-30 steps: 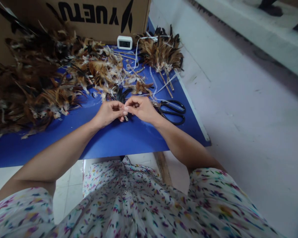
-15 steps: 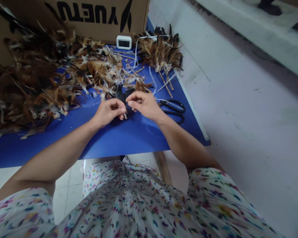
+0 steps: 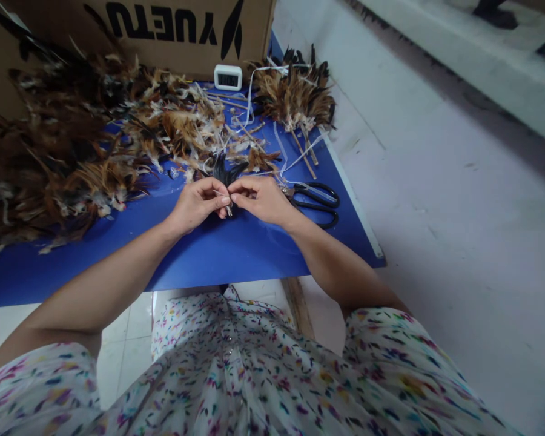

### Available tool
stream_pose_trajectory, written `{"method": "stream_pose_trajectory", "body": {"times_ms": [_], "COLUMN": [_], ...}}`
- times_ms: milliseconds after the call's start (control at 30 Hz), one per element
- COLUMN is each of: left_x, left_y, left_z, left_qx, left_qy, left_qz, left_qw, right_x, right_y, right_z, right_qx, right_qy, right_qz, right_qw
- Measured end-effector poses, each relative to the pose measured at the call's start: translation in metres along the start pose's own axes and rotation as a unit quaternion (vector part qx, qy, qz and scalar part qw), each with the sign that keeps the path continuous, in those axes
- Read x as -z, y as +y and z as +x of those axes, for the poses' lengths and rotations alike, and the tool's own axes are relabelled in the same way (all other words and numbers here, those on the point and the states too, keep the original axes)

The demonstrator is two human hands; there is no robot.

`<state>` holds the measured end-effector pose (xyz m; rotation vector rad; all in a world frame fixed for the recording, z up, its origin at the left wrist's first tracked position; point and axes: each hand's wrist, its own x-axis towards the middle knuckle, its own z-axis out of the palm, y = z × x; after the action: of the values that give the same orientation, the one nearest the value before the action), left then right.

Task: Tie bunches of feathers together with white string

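Note:
A small bundle of black feathers point(image 3: 222, 169) fans out away from me above the blue table, its pale stems poking out below my fingers. My left hand point(image 3: 200, 203) is closed on those stems, thumb against fingertips. Beside it, my right hand point(image 3: 257, 198) pinches at the same spot, its fingertips meeting the left ones; whatever is between them is too small to make out. Black-handled scissors point(image 3: 315, 203) lie just right of my right hand, their blades partly hidden by it.
Heaps of brown feathers point(image 3: 72, 145) cover the table's left side. A feather bunch with sticks point(image 3: 293, 91) and white ribbon point(image 3: 279, 142) lies at the back right. A small white digital clock point(image 3: 227, 77) stands before a cardboard box point(image 3: 172, 27). A wall borders the table's right edge.
My right hand drew slightly up and away from the left, then came back to touch it. The left hand kept its grip on the feather bundle.

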<state>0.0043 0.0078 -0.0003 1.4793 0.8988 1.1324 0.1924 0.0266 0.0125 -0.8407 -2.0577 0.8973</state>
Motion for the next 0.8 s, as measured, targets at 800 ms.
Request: {"method": "stream_pose_trajectory", "body": {"times_ms": [800], "left_x": [0.0001], "left_y": [0.0052], "left_z": [0.0011], "left_qx": [0.017], "left_qy": [-0.036], "left_qz": [0.023], "left_qw": [0.999], "right_x": [-0.0066], "right_y": [-0.0024], "right_z": [-0.0016], "right_qx": [0.028], "right_qy": [0.017], "right_qz": [-0.085], "right_qw": [0.996]}}
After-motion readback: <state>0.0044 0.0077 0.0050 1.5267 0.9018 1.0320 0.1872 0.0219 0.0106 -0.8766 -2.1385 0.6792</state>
